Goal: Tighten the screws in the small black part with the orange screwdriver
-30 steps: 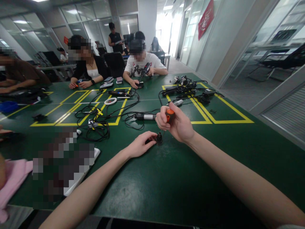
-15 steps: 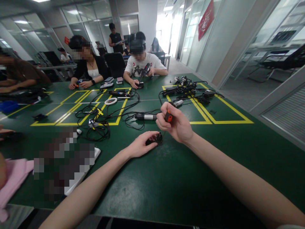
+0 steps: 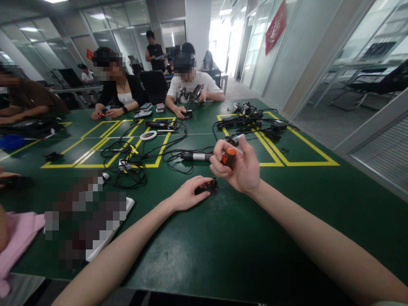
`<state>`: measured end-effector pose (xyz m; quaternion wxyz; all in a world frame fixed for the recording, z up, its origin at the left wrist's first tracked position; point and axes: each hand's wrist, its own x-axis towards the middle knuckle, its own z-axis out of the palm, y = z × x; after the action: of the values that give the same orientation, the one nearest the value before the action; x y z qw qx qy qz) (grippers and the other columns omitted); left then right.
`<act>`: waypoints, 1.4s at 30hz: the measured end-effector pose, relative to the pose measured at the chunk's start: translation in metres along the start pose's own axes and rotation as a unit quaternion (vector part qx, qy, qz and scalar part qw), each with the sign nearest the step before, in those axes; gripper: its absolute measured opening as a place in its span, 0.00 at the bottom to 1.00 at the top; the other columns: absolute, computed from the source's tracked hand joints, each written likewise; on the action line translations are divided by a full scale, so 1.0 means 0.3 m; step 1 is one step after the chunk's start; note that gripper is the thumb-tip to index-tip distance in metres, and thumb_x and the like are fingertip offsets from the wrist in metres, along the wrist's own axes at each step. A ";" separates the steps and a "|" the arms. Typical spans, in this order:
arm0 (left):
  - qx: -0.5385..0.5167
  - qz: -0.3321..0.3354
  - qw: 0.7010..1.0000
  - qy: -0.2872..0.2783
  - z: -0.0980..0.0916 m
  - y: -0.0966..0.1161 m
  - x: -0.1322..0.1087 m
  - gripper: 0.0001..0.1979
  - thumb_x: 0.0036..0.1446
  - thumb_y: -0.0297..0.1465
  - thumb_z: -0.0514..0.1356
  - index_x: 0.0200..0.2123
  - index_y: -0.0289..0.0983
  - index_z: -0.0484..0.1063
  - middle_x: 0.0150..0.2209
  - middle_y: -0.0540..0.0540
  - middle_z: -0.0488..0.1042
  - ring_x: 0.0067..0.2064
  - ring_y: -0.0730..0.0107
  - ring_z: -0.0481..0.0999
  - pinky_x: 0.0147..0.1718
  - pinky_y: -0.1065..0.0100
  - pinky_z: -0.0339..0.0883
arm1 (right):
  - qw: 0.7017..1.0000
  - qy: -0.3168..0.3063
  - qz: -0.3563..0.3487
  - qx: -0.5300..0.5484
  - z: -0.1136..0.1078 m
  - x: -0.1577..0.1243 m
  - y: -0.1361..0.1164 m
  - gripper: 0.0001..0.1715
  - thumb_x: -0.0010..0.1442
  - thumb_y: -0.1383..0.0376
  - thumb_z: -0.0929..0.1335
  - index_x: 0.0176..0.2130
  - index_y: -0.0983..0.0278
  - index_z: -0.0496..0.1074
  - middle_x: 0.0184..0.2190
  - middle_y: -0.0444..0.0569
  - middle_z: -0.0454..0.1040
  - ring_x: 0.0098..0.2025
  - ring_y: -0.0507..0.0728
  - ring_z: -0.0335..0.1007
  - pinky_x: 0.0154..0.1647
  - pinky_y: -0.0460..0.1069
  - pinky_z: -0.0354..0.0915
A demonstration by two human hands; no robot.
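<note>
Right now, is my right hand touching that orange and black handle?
Touching. The head view shows your right hand curled around the handle, its orange end exposed.

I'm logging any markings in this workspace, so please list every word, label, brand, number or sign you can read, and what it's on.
No text can be read with certainty.
Red banner on the right: pale characters, too blurred to read.
White shirt across the table: small red marks, too small to read.
Orange-and-black handle in the right hand: no readable marking.
</note>
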<state>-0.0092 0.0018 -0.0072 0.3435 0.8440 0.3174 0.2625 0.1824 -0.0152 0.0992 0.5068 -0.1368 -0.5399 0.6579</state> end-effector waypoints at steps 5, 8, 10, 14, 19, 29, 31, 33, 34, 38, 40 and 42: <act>0.002 -0.003 1.000 0.000 -0.002 0.003 0.001 0.20 0.66 0.33 0.64 0.60 0.39 0.75 0.47 0.43 0.79 0.46 0.63 0.77 0.53 0.60 0.74 | 1.000 0.013 -0.016 -0.007 -0.008 0.001 -0.003 0.29 0.62 0.41 0.72 0.31 0.59 0.61 0.16 0.33 0.52 0.17 0.47 0.37 0.19 0.44 0.42; 0.000 0.000 1.000 -0.003 -0.004 0.004 0.001 0.20 0.66 0.33 0.64 0.60 0.39 0.75 0.47 0.43 0.79 0.46 0.62 0.77 0.53 0.60 0.74 | 1.000 0.012 -0.021 -0.011 -0.011 0.008 -0.006 0.29 0.64 0.41 0.71 0.29 0.60 0.64 0.16 0.35 0.54 0.17 0.47 0.41 0.19 0.44 0.44; -0.002 0.004 1.000 -0.003 -0.004 0.004 0.001 0.20 0.67 0.32 0.64 0.60 0.38 0.75 0.48 0.42 0.79 0.46 0.62 0.77 0.53 0.60 0.74 | 1.000 0.012 -0.018 -0.017 -0.011 0.011 -0.007 0.32 0.65 0.39 0.69 0.26 0.61 0.64 0.16 0.37 0.54 0.17 0.48 0.44 0.19 0.44 0.46; -0.005 0.006 1.000 0.001 -0.002 0.002 0.001 0.19 0.66 0.32 0.64 0.60 0.38 0.75 0.47 0.42 0.78 0.46 0.62 0.77 0.53 0.61 0.74 | 1.000 0.002 -0.006 0.000 -0.011 0.013 -0.006 0.37 0.67 0.37 0.67 0.22 0.62 0.62 0.15 0.37 0.50 0.17 0.47 0.42 0.18 0.45 0.44; -0.007 0.005 1.000 0.002 -0.001 0.001 0.000 0.19 0.67 0.33 0.64 0.60 0.38 0.75 0.47 0.43 0.78 0.46 0.63 0.77 0.52 0.61 0.74 | 0.999 -0.026 -0.011 0.042 -0.013 0.006 0.000 0.32 0.67 0.38 0.67 0.28 0.60 0.64 0.14 0.33 0.47 0.17 0.47 0.36 0.19 0.44 0.40; -0.002 0.010 1.000 0.002 -0.002 -0.001 0.002 0.19 0.66 0.32 0.64 0.60 0.37 0.75 0.47 0.43 0.78 0.46 0.63 0.77 0.52 0.61 0.74 | 1.000 -0.007 0.000 0.007 -0.009 0.009 0.002 0.34 0.66 0.40 0.69 0.23 0.62 0.66 0.14 0.37 0.55 0.16 0.47 0.46 0.18 0.44 0.46; -0.001 0.011 1.000 0.003 -0.001 -0.003 0.001 0.20 0.66 0.32 0.64 0.60 0.37 0.75 0.46 0.43 0.78 0.46 0.63 0.77 0.52 0.61 0.74 | 1.000 -0.007 0.010 0.011 -0.011 0.011 0.001 0.38 0.67 0.39 0.68 0.20 0.62 0.63 0.13 0.37 0.51 0.16 0.47 0.45 0.18 0.45 0.45; 0.002 0.009 1.000 0.004 -0.001 -0.004 0.000 0.19 0.66 0.32 0.64 0.60 0.37 0.75 0.46 0.43 0.78 0.46 0.63 0.78 0.52 0.61 0.74 | 1.000 -0.011 0.009 0.022 -0.013 0.011 0.001 0.38 0.67 0.38 0.68 0.20 0.62 0.63 0.13 0.36 0.49 0.16 0.47 0.41 0.18 0.44 0.43; 0.002 0.008 1.000 0.004 -0.001 -0.003 0.000 0.20 0.66 0.32 0.64 0.60 0.37 0.75 0.46 0.43 0.78 0.45 0.63 0.78 0.52 0.62 0.75 | 1.000 -0.015 0.006 0.027 -0.013 0.010 0.000 0.37 0.66 0.38 0.68 0.21 0.62 0.63 0.13 0.35 0.48 0.16 0.46 0.40 0.18 0.44 0.42; 0.006 0.007 1.000 0.003 -0.003 0.000 -0.001 0.19 0.66 0.33 0.64 0.60 0.38 0.75 0.47 0.43 0.79 0.45 0.63 0.78 0.52 0.61 0.75 | 0.999 -0.015 -0.005 0.039 -0.011 0.002 0.002 0.30 0.63 0.39 0.72 0.29 0.60 0.64 0.13 0.32 0.49 0.16 0.47 0.36 0.19 0.44 0.42; 0.009 0.008 1.000 0.003 -0.004 0.002 0.000 0.19 0.66 0.32 0.64 0.60 0.38 0.75 0.47 0.43 0.79 0.46 0.63 0.78 0.53 0.60 0.75 | 0.999 -0.007 -0.011 0.037 -0.009 -0.001 0.004 0.29 0.62 0.42 0.74 0.30 0.59 0.63 0.14 0.32 0.50 0.17 0.47 0.37 0.19 0.44 0.42; 0.007 0.009 1.000 0.003 -0.004 0.002 0.000 0.19 0.67 0.32 0.64 0.60 0.37 0.75 0.47 0.43 0.79 0.46 0.63 0.78 0.53 0.60 0.75 | 0.999 -0.004 -0.016 0.030 -0.007 0.000 0.004 0.28 0.62 0.42 0.74 0.30 0.59 0.64 0.14 0.33 0.53 0.16 0.47 0.40 0.19 0.44 0.43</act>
<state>-0.0097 0.0019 -0.0060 0.3339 0.8489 0.3122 0.2655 0.1833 -0.0139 0.0973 0.5192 -0.1106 -0.5242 0.6659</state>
